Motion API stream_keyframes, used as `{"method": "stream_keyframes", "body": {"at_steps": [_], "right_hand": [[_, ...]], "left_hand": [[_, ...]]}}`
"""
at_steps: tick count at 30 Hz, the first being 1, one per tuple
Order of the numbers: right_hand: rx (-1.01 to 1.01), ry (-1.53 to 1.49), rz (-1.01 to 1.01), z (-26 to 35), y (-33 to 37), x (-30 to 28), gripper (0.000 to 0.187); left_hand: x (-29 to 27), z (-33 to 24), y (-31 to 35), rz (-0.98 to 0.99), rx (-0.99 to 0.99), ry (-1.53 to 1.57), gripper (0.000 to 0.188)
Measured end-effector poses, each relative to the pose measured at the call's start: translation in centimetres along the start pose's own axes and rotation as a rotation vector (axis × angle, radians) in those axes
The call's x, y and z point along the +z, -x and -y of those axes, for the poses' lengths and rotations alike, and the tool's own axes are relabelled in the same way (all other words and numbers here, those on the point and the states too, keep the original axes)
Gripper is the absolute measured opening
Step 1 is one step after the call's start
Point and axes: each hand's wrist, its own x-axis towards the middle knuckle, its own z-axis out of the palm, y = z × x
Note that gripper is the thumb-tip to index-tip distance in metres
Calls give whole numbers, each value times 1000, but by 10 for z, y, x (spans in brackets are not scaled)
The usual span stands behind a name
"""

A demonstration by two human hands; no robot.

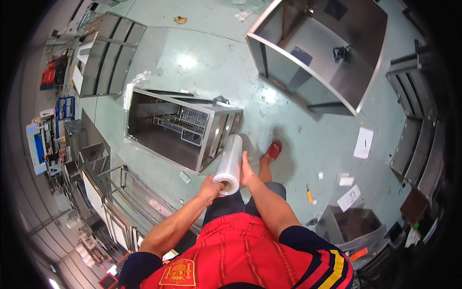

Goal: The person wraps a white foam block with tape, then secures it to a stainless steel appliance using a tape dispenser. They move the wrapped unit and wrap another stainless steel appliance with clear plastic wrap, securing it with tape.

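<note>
A roll of clear stretch film (230,161) is in front of my body, its near end showing the hollow cardboard core (227,184). My left hand (210,189) is closed on that near end, thumb by the core opening. Along the roll's right side lies my right hand (247,170), fingers stretched out and flat, palm toward the film. Just beyond the roll, a steel cabinet (205,139) rests on the floor. Through its open side a wire rack (185,123) shows inside, and plastic wrap (137,84) is at its far left corner.
A large open steel cabinet (308,79) stands at the far right. Papers (363,143), a yellow-handled cutter (309,194) and a small white box (344,179) lie on the floor to the right. Panels and a metal frame (115,202) stand at the left. More cabinets (113,55) stand farther back.
</note>
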Motion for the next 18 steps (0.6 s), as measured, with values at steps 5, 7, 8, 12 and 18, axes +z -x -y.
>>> {"method": "stream_keyframes", "body": {"at_steps": [5,7,8,12,18], "right_hand": [[63,170,-2,54,-28,38,81],[-14,81,54,56,-25,39,77],[-69,37,10,56,-20,37,75],[-312,-74,24,68,5,30,66],[4,289,6,164,44,48,82]], "left_hand": [[10,-22,-1,-106,153,171,46],[28,-23,4,-155,89,454,45],[41,-25,5,-170,-22,652,45],[75,-64,-17,37,-117,993,47],[87,-116,-58,73,-57,587,38]]}}
